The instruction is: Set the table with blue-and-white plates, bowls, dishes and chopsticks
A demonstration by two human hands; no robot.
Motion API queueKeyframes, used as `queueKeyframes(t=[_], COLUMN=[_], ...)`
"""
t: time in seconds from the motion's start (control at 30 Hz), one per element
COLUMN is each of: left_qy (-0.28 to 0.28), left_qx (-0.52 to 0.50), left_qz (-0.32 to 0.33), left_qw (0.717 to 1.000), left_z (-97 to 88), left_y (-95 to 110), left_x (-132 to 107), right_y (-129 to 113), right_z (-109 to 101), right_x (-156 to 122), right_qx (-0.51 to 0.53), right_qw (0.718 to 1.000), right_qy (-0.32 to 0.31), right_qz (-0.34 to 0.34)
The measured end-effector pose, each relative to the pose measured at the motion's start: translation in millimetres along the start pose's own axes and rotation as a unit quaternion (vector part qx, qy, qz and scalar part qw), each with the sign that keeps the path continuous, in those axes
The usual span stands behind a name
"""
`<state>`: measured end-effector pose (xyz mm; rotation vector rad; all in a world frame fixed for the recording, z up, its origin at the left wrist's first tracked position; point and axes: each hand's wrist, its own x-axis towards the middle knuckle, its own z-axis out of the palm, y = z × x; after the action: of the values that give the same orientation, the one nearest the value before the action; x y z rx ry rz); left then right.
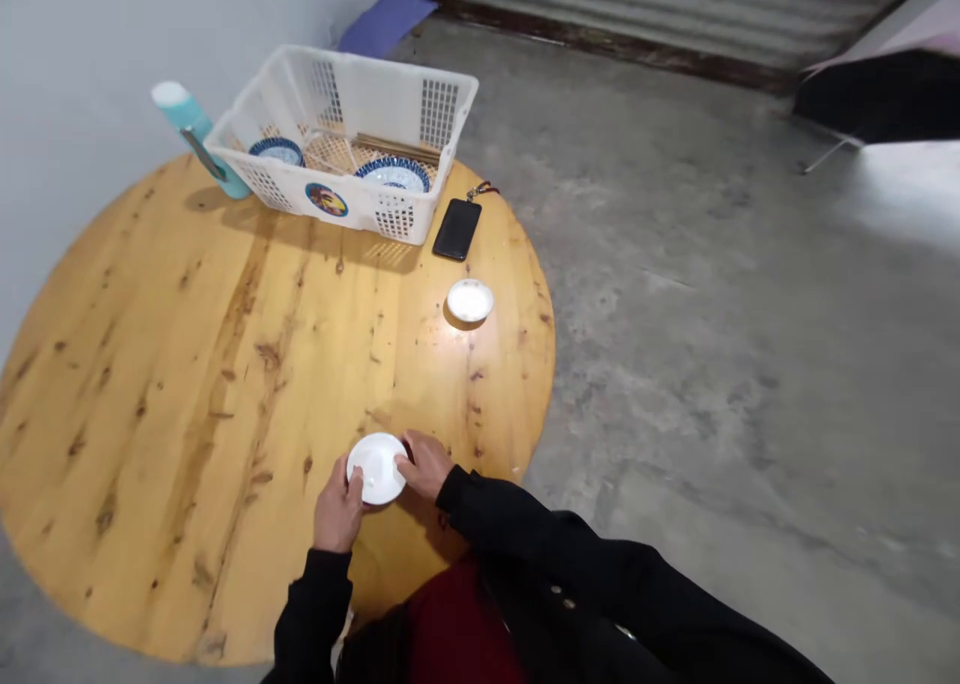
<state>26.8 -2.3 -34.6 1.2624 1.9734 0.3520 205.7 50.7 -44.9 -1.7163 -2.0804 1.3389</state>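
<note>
A small white bowl (381,468) is held between both hands, close to the near edge of the round wooden table. My left hand (337,509) grips its left rim, the thumb lying over the inside. On the opposite side, my right hand (427,466) pinches the rim with its thumb on top. The fingers beneath the bowl are mostly hidden. Farther off to the right, a second small white bowl (469,301) stands on the tabletop, apart from both hands.
A white plastic basket (367,216) at the back of the table (180,364) holds blue-patterned dishes (394,174) and chopsticks. Beside it are a turquoise bottle (196,134) and a black phone (457,229). An open umbrella (885,94) lies on the concrete floor at right.
</note>
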Motion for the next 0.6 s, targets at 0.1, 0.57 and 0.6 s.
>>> queueKeyframes(t=[0.1, 0.57, 0.6], left_qy=[0.020, -0.029, -0.036], left_qx=[-0.068, -0.085, -0.081], left_qz=[-0.003, 0.082, 0.096], left_qw=[0.997, 0.993, 0.992], left_z=[21.1, 71.4, 72.4], left_y=[3.1, 95.0, 99.7], left_x=[-31.1, -85.2, -86.4], right_y=[16.8, 84.8, 87.9], right_z=[-8.1, -77.3, -77.7], right_x=[-23.3, -104.5, -112.0], right_qx=[0.036, 0.109, 0.119], right_qw=[0.999, 0.989, 0.986], right_qy=[-0.014, 0.094, 0.114], right_qz=[0.002, -0.021, -0.013])
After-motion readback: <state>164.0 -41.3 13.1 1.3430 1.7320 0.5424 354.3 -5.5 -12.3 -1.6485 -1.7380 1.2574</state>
